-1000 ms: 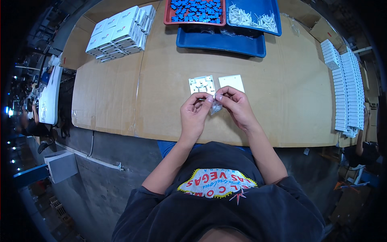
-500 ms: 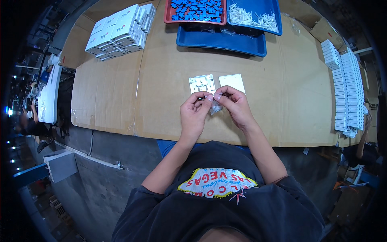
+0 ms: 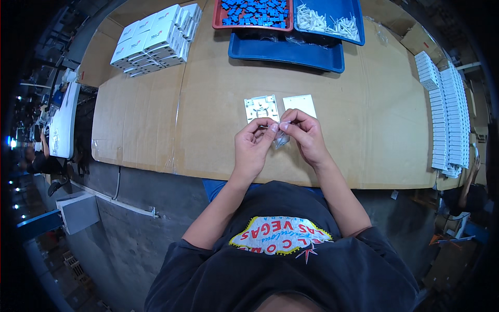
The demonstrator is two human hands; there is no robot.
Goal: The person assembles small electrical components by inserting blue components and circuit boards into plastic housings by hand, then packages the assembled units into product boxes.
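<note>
Between my two hands hangs a small clear plastic bag (image 3: 281,139), its top edge pinched on both sides; what is inside is too small to make out. My left hand (image 3: 253,141) closes thumb and forefinger on the bag's left corner. On the right corner, my right hand (image 3: 305,136) does the same, with the fingertips of both hands almost touching. Just beyond my left hand lies an open white plastic box base (image 3: 261,108) with moulded clips and a round guide inside. Beside it, past my right hand, is a flat white cover (image 3: 300,105).
Cardboard covers the table (image 3: 218,125). Stacked white boxes (image 3: 150,41) stand far left, and tall rows of white casings (image 3: 448,119) line the right edge. At the back are a red tray (image 3: 214,22) of blue parts, a blue tray (image 3: 359,26) of white sticks and another blue tray (image 3: 286,58).
Both hands keep their pinch on the bag and have shifted very slightly. The bag's hanging part has turned a little between them.
</note>
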